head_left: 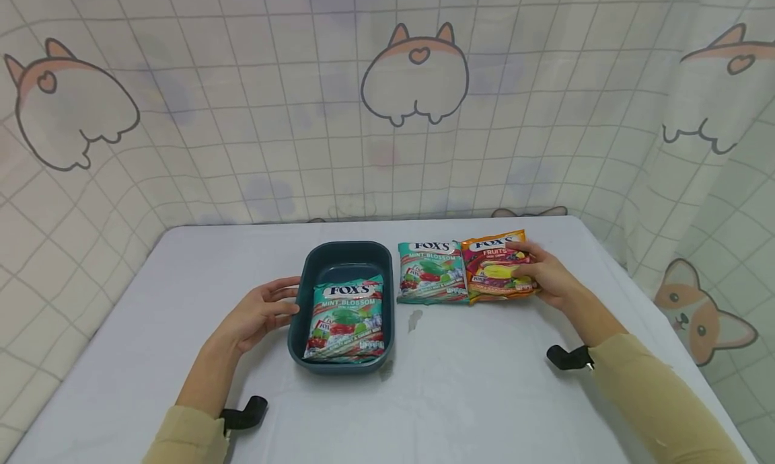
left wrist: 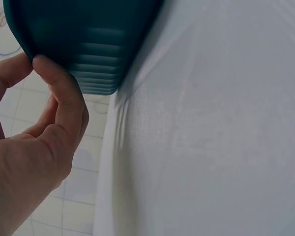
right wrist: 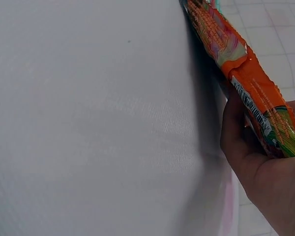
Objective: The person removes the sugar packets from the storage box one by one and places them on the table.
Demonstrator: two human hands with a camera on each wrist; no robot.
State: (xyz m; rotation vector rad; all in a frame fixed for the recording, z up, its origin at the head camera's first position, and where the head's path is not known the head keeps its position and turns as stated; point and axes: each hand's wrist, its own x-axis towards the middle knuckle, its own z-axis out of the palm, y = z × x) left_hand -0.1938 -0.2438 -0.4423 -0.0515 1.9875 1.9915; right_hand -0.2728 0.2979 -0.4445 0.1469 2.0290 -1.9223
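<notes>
A dark teal rectangular tub (head_left: pixel 339 251) stands left of centre on the white table, with a teal FOX'S Mint Blossom candy bag (head_left: pixel 345 319) lying inside. My left hand (head_left: pixel 260 316) pinches the tub's left rim with curled fingers; in the left wrist view the fingertips meet at the edge of the tub (left wrist: pixel 88 29). To the right, my right hand (head_left: pixel 547 276) grips the right side of an orange and red FOX'S Fruits candy bag (head_left: pixel 493 269). Seen edge-on in the right wrist view, this orange bag (right wrist: pixel 258 91) tilts up from the table.
Another teal Mint Blossom bag (head_left: pixel 431 272) lies between the tub and the orange bag, its right edge against the orange one. A white cloth covers the table (head_left: pixel 448 383). Behind hangs a checked curtain (head_left: pixel 303 148) with cartoon dogs.
</notes>
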